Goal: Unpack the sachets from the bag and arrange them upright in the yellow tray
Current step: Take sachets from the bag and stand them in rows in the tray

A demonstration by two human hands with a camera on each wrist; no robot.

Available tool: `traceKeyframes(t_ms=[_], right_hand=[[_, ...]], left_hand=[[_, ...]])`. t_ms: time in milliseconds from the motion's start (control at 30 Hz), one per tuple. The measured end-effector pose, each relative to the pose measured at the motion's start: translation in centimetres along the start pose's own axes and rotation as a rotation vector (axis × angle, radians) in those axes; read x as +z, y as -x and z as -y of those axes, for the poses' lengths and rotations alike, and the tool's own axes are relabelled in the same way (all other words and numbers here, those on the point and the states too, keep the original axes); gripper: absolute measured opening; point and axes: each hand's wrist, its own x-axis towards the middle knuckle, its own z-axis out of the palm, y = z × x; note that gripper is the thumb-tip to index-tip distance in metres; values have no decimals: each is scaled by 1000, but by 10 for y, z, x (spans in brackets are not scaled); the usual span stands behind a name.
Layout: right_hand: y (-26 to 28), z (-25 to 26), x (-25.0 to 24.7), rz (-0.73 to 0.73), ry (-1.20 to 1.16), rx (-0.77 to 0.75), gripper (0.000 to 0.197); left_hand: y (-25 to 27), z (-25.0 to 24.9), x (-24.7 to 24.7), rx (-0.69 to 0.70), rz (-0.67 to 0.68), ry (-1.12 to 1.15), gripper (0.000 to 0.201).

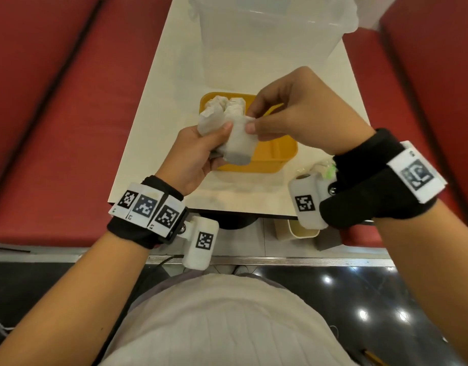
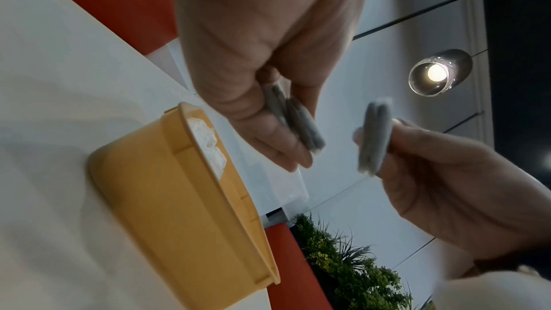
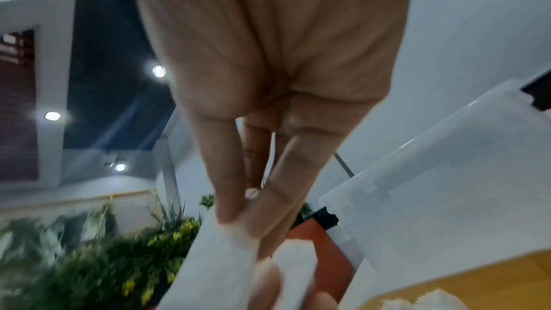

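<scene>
Our left hand (image 1: pixel 198 151) grips spare sachets (image 1: pixel 214 120) above the tray (image 1: pixel 277 154); our right hand (image 1: pixel 293 109) pinches one sachet (image 1: pixel 241 143) free. Next, we should stand it upright beside those already inside.

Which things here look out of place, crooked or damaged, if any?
Nothing is spilled or torn. The sachets in the yellow tray look crumpled and lean on each other at its far-left corner, not neatly upright. The left hand holds a loose bunch of sachets, and the right hand pinches one.
</scene>
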Motion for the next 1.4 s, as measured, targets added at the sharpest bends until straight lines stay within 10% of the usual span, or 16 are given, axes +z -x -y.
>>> traceKeyframes(t_ms=[700, 867, 1200, 1400], right_hand=[[-61, -11, 6, 20, 3, 90, 10], [-71, -15, -9, -9, 348, -33, 18], [-102, -39, 26, 507, 744, 36, 20], [-119, -59, 37, 481, 788, 144, 28]], left_hand=[[-19, -4, -14, 111, -72, 68, 16], [-26, -12, -38, 203, -159, 30, 15], [-26, -14, -61, 221, -213, 11, 12], [-25, -8, -63, 174, -199, -33, 14]])
